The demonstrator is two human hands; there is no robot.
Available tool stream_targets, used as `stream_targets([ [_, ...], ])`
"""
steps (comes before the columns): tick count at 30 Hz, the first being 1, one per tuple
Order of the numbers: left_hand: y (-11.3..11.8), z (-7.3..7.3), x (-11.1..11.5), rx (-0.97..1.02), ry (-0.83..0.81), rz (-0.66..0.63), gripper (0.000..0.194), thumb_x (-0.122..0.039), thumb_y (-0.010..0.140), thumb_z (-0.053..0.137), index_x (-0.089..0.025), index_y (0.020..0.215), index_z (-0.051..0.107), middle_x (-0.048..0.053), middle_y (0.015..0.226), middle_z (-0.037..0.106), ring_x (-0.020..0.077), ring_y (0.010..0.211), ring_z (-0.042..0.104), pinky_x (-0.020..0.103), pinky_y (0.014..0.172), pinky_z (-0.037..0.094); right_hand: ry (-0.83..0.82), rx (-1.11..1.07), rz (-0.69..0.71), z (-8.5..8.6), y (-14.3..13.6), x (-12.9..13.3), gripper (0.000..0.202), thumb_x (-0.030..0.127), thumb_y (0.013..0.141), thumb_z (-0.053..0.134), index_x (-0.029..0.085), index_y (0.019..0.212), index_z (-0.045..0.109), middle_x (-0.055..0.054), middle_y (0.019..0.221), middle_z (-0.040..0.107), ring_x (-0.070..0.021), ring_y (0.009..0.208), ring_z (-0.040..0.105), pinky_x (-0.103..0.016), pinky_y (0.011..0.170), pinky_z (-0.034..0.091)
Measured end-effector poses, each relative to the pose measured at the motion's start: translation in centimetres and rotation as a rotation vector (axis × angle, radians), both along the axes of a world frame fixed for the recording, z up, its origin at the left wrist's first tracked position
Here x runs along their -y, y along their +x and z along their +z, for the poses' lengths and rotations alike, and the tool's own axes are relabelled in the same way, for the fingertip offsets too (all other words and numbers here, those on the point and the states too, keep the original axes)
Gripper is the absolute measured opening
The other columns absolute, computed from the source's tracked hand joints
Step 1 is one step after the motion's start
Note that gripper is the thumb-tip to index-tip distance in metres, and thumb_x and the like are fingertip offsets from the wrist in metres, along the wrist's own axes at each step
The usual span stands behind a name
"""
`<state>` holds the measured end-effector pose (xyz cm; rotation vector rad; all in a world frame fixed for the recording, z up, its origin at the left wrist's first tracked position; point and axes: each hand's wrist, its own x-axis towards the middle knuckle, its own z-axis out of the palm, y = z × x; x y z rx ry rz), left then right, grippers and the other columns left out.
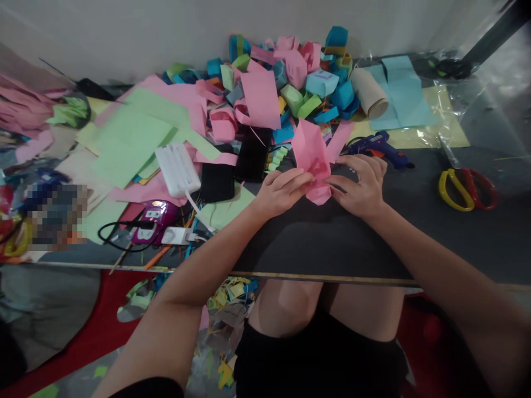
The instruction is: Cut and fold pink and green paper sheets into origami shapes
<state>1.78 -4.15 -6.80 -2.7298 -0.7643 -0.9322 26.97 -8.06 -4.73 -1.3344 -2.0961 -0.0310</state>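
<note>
A pink folded paper piece (312,148), open like a small bag or box, is held above the dark table between my two hands. My left hand (286,189) grips its lower left side, with the fingers closed over the paper. On the other side, the thumb and fingers of my right hand (360,179) pinch its lower right edge. A pink paper strip (340,141) lies just behind my right fingers. Close beyond that hand is a blue glue gun (381,148). Part of the folded paper is hidden by my fingers.
Scissors (467,188) with yellow and red handles lie at the right. Behind is a heap of coloured paper pieces (290,83) beside a cardboard tube (369,94). At left are green sheets (133,138), a white power bank (177,168), a phone (252,155) and cables.
</note>
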Motion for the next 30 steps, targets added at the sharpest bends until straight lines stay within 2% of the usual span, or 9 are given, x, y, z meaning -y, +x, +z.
stream_targets([
  [3,0.2,0.1,0.0,0.015,0.048,-0.028,0.023,-0.028,0.105,0.051,-0.033,0.116,0.07,-0.002,0.114,0.076,0.0173,0.111,0.064,0.033,0.089,0.044,-0.022,0.012,0.006,0.1,0.1,0.0,0.029,0.059,0.093,0.062,0.033,0.093,0.073,-0.004,0.127,0.068,-0.0392,0.13,0.056,-0.061,0.107,0.037],
  [7,0.4,0.0,0.0,0.021,-0.014,-0.007,0.022,-0.032,0.104,0.053,-0.036,0.114,0.072,-0.002,0.113,0.076,0.0182,0.112,0.062,0.033,0.092,0.045,-0.022,-0.001,0.004,0.0,0.1,0.0,0.03,0.058,0.096,0.057,0.034,0.098,0.073,-0.005,0.128,0.068,-0.0389,0.129,0.056,-0.062,0.105,0.038],
  [10,0.7,0.1,0.2,0.064,-0.039,0.105,0.018,-0.038,0.1,0.058,-0.036,0.103,0.075,0.002,0.116,0.072,0.0241,0.119,0.059,0.042,0.096,0.044,0.038,0.027,-0.018,-0.1,0.0,0.2,0.028,0.059,0.095,0.058,0.037,0.103,0.072,-0.003,0.126,0.07,-0.0373,0.128,0.055,-0.061,0.104,0.039],
  [13,1.1,0.5,0.2,0.092,-0.13,0.139,0.02,-0.041,0.097,0.061,-0.028,0.096,0.077,0.009,0.128,0.063,0.034,0.131,0.051,0.053,0.101,0.04,0.072,0.09,-0.016,0.1,0.0,0.4,0.022,0.054,0.094,0.062,0.036,0.098,0.073,-0.002,0.123,0.072,-0.0343,0.123,0.055,-0.057,0.103,0.04],
  [16,1.2,0.8,0.2,0.053,-0.221,0.09,0.025,-0.046,0.093,0.065,-0.025,0.091,0.079,0.012,0.13,0.06,0.0378,0.131,0.048,0.054,0.099,0.039,0.029,0.145,0.098,0.3,0.3,0.3,0.017,0.04,0.096,0.062,0.033,0.089,0.075,-0.001,0.12,0.074,-0.0302,0.115,0.059,-0.051,0.098,0.043],
  [19,1.2,0.8,0.1,0.009,-0.283,0.004,0.031,-0.054,0.091,0.067,-0.026,0.086,0.08,0.01,0.12,0.063,0.0321,0.12,0.051,0.05,0.096,0.04,-0.085,0.13,0.264,0.4,0.5,-0.1,0.02,0.031,0.097,0.059,0.031,0.086,0.075,-0.001,0.108,0.077,-0.0261,0.102,0.066,-0.046,0.09,0.047],
  [23,1.4,0.6,-0.1,0.074,-0.337,0.002,0.047,-0.061,0.093,0.061,-0.023,0.069,0.076,0.008,0.106,0.065,0.0248,0.105,0.053,0.045,0.094,0.041,-0.214,-0.065,0.263,-0.2,0.6,-0.4,0.016,0.04,0.094,0.065,0.029,0.1,0.074,-0.003,0.09,0.077,-0.0234,0.082,0.069,-0.04,0.078,0.052],
  [26,1.6,0.5,-0.2,0.147,-0.394,0.048,0.047,-0.058,0.094,0.062,-0.022,0.067,0.074,0.007,0.111,0.065,0.0237,0.108,0.053,0.043,0.096,0.043,-0.278,-0.163,0.185,-0.5,0.5,-0.3,0.046,0.054,0.089,0.07,0.028,0.126,0.064,-0.002,0.086,0.075,-0.0222,0.072,0.067,-0.038,0.071,0.053],
  [30,1.9,0.5,-0.1,0.21,-0.474,0.144,0.044,-0.058,0.091,0.067,-0.021,0.068,0.074,0.007,0.12,0.062,0.0251,0.117,0.051,0.045,0.103,0.041,-0.29,-0.157,0.182,-0.4,0.3,-0.3,0.058,0.061,0.087,0.069,0.025,0.131,0.061,-0.006,0.096,0.074,-0.0214,0.071,0.066,-0.036,0.068,0.052],
])
